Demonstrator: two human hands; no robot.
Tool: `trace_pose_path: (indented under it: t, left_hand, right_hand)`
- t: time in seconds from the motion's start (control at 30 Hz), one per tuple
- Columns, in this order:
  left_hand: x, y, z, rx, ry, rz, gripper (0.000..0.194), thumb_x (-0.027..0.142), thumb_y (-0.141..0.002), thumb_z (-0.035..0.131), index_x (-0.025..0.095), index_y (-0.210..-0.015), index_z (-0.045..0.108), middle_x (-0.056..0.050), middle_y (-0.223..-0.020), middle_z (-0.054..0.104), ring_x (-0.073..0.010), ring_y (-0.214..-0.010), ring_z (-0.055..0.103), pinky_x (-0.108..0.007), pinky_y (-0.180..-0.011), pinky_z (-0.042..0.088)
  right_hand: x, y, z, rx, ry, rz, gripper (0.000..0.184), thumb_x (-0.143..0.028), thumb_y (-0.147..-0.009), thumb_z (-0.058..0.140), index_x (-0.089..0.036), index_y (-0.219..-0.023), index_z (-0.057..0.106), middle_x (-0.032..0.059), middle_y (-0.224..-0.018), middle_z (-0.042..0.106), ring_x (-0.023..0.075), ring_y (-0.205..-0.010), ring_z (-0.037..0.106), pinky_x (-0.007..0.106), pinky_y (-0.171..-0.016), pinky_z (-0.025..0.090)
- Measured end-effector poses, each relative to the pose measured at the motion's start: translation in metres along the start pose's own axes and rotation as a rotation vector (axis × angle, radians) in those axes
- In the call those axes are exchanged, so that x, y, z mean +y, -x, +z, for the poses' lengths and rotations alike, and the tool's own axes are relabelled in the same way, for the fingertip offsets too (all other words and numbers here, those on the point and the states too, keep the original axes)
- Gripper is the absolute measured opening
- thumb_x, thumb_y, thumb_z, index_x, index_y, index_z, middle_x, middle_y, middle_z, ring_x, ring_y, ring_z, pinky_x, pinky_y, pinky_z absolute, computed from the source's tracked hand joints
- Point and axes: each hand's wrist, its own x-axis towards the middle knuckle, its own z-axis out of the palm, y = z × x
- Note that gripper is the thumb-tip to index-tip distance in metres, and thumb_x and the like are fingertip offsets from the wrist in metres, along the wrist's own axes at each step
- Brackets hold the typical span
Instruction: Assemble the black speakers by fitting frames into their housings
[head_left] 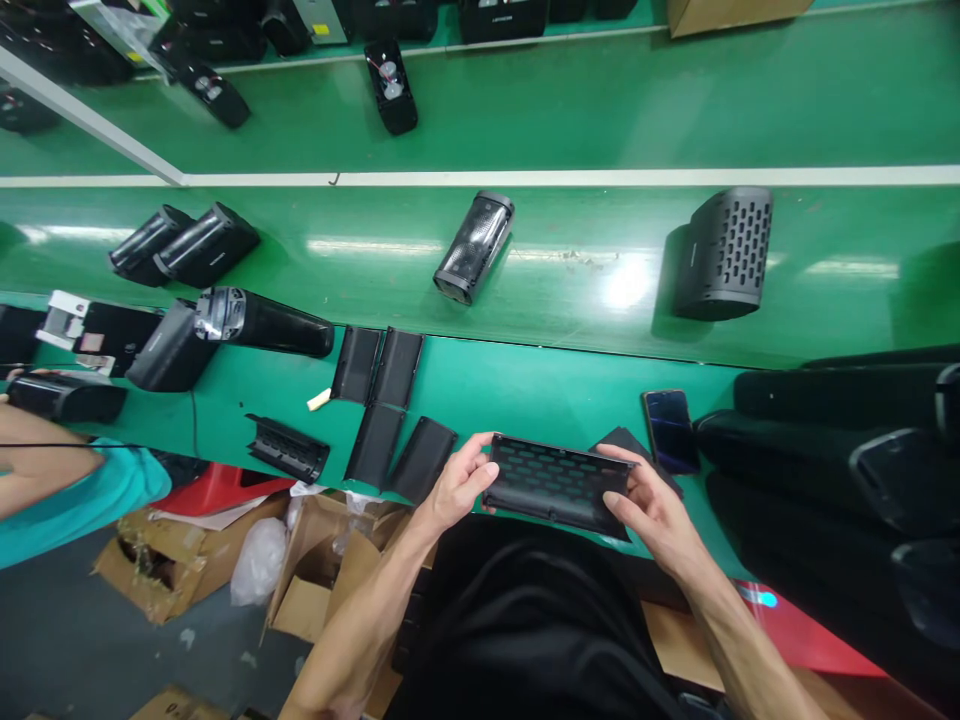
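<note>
Between my two hands is a black perforated cover panel (559, 483), its slotted face turned up towards me above the table's front edge. My left hand (461, 480) grips its left end, thumb on top. At the other end my right hand (651, 505) pinches the panel with the thumb over its lower right part. Left of my left hand lie several flat black panels (424, 458) on the green table. A dark flat sheet or panel (622, 440) lies partly hidden behind my right hand, beside a phone (671, 430).
Speaker bodies (474, 248) stand or lie on the green conveyor (585, 330), one with a perforated side (726, 252) at right. A black curved part (287, 449) lies left. Black padded shapes (840, 430) crowd the right. Cardboard boxes (315, 590) and a co-worker's arm (45, 480) are lower left.
</note>
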Motion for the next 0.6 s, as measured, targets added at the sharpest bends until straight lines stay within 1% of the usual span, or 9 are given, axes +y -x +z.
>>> trace_pose_path:
  t: [0.07,0.13,0.3,0.4,0.53,0.6]
  left_hand:
    - [-0.001,0.000,0.000,0.011,0.000,-0.003,0.064,0.058,-0.095,0.061,0.018,-0.144,0.049,0.005,-0.072,0.053,-0.0106,-0.049,0.053,-0.025,-0.049,0.050]
    - [-0.002,-0.001,0.000,0.026,-0.004,-0.017,0.065,0.058,-0.095,0.061,0.018,-0.144,0.049,0.006,-0.070,0.051,-0.0099,-0.048,0.052,-0.025,-0.049,0.050]
    - [-0.005,-0.002,-0.001,0.047,-0.010,-0.037,0.064,0.058,-0.094,0.062,0.018,-0.142,0.049,0.006,-0.072,0.052,-0.0102,-0.049,0.055,-0.024,-0.049,0.049]
    - [-0.005,-0.002,-0.001,0.045,-0.010,-0.043,0.064,0.057,-0.095,0.061,0.017,-0.144,0.048,0.005,-0.073,0.054,-0.0107,-0.049,0.056,-0.024,-0.049,0.050]
    - [-0.001,-0.003,0.000,0.036,-0.008,-0.044,0.064,0.057,-0.096,0.060,0.018,-0.145,0.047,0.005,-0.073,0.057,-0.0108,-0.048,0.057,-0.024,-0.047,0.051]
    - [0.000,-0.004,0.001,0.035,0.000,-0.035,0.062,0.056,-0.096,0.060,0.018,-0.143,0.049,0.005,-0.073,0.058,-0.0107,-0.047,0.058,-0.023,-0.045,0.050]
  right_hand:
    - [-0.001,-0.001,0.000,0.012,0.013,-0.003,0.056,-0.043,-0.088,0.072,-0.027,-0.141,0.061,-0.0062,-0.066,0.035,0.0157,-0.057,0.032,0.029,-0.052,0.027]
    - [-0.001,-0.002,0.001,0.024,0.015,-0.005,0.054,-0.042,-0.088,0.072,-0.027,-0.138,0.063,-0.0058,-0.067,0.036,0.0158,-0.058,0.034,0.029,-0.053,0.029]
    - [0.004,-0.003,0.002,0.022,-0.042,0.010,0.056,-0.041,-0.084,0.076,-0.026,-0.137,0.064,-0.0044,-0.068,0.046,0.0170,-0.060,0.043,0.029,-0.057,0.039]
    - [0.006,-0.004,0.002,0.028,-0.067,0.025,0.059,-0.040,-0.082,0.078,-0.026,-0.138,0.065,-0.0039,-0.069,0.051,0.0174,-0.061,0.049,0.030,-0.060,0.045]
    - [0.010,-0.006,0.002,0.025,-0.104,0.043,0.061,-0.040,-0.080,0.079,-0.026,-0.138,0.065,-0.0012,-0.074,0.060,0.0202,-0.068,0.058,0.032,-0.066,0.053]
    - [0.013,-0.007,0.002,0.027,-0.122,0.056,0.062,-0.039,-0.079,0.080,-0.026,-0.138,0.066,-0.0007,-0.074,0.061,0.0217,-0.070,0.061,0.034,-0.069,0.055]
